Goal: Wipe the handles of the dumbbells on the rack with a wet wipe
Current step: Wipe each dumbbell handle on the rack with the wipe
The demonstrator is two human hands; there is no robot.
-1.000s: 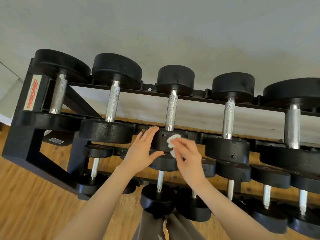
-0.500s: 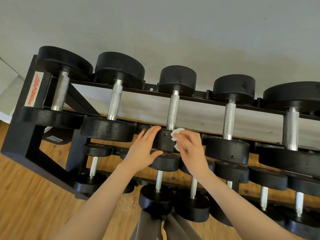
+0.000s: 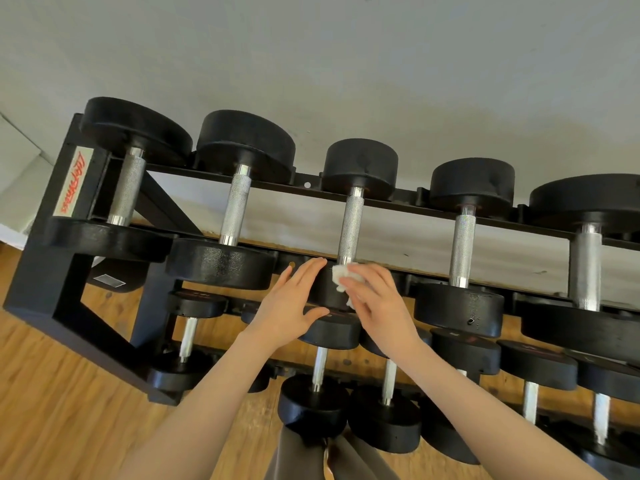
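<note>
- Two bare forearms enter from 6 o'clock and converge on the near head of the middle dumbbell on the top tier of the rack.
- Left hand: flat against the left side of that near head, fingers straight and slightly apart, gripping nothing; judged to be steadying the weight.
- Right hand: fingers pinched together on a bunched white wet wipe, which sits at the near base of the handle, touching or just short of it; which one cannot be told.
- Handle: knurled steel, long axis running from 6 o'clock up to 12 o'clock, away from the wearer; the whole bare length lies at 12 o'clock from the wipe.
- Judgement: the right hand is nearer and carries the wipe, so the stroke calls for travel along the axis toward 12 o'clock, to the far head.
- Neighbouring top-tier dumbbells: two at 9 o'clock, two at 3 o'clock, handles parallel, well apart from both hands.
- Farthest: plain pale wall behind the rack.
</note>
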